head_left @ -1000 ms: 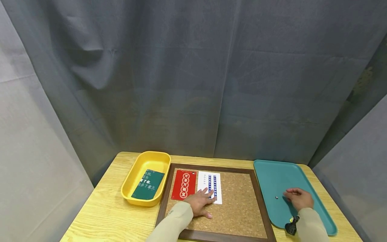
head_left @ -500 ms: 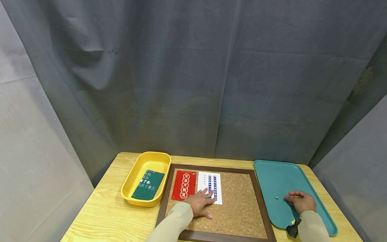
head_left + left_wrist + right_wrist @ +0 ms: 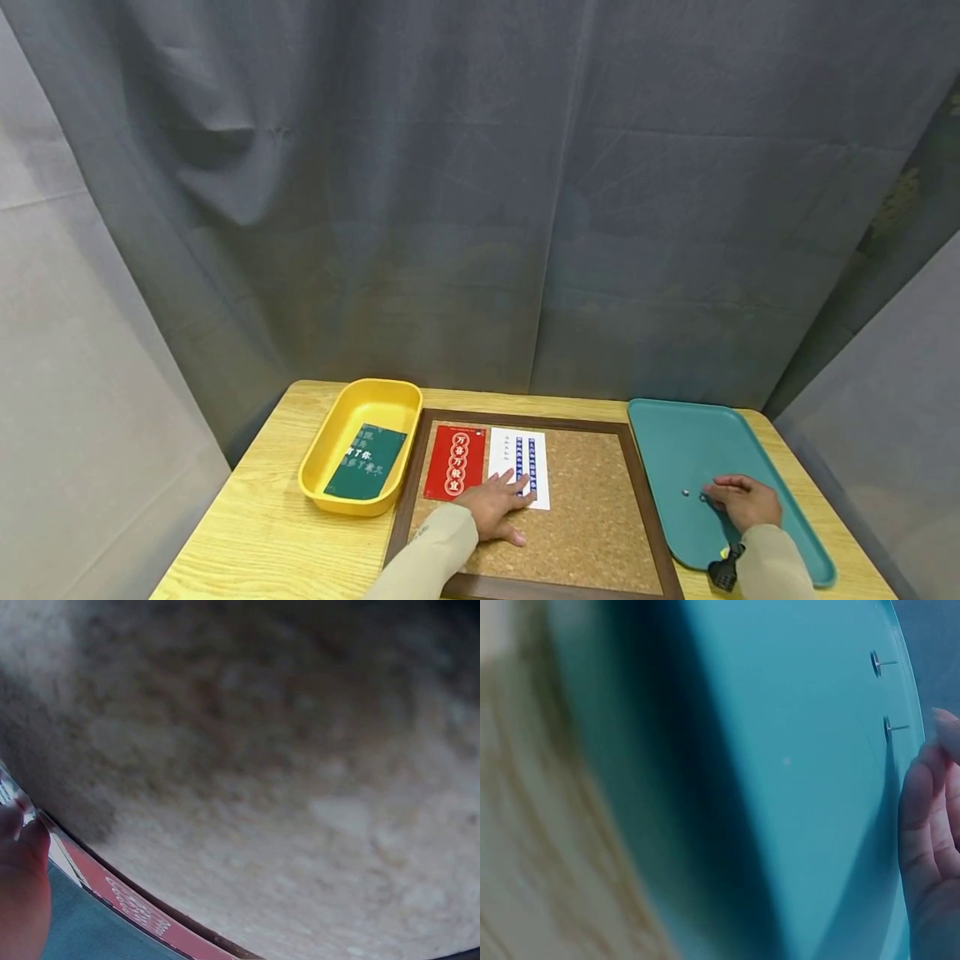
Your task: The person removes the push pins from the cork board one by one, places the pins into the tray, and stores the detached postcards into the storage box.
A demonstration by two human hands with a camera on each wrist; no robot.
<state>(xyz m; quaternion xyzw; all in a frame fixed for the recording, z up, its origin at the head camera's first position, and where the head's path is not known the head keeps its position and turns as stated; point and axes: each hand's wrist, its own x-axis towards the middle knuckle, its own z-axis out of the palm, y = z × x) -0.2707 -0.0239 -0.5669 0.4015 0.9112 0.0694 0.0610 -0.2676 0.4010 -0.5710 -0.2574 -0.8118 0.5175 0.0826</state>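
Note:
Spread fingers of my left hand (image 3: 495,506) rest on the lower part of a white card (image 3: 517,450) printed with blue strips. That card lies on a framed cork board (image 3: 588,533), beside a red card (image 3: 455,464). Over the teal tray (image 3: 697,442) is my right hand (image 3: 746,502), its fingers loosely bent, with nothing visible between them. In the right wrist view, one thumbtack (image 3: 877,664) lies point up on the tray. A second thumbtack (image 3: 888,729), also point up, is just beside the fingertips, apart from them.
A yellow bin (image 3: 378,384) with a dark green card (image 3: 366,462) in it stands left of the board. All of these are on a wooden table (image 3: 247,517). A grey curtain (image 3: 450,208) hangs behind the table.
My right hand has shifted slightly right on the tray, and the second thumbtack now shows beside its fingertips. The left hand stays on the white card.

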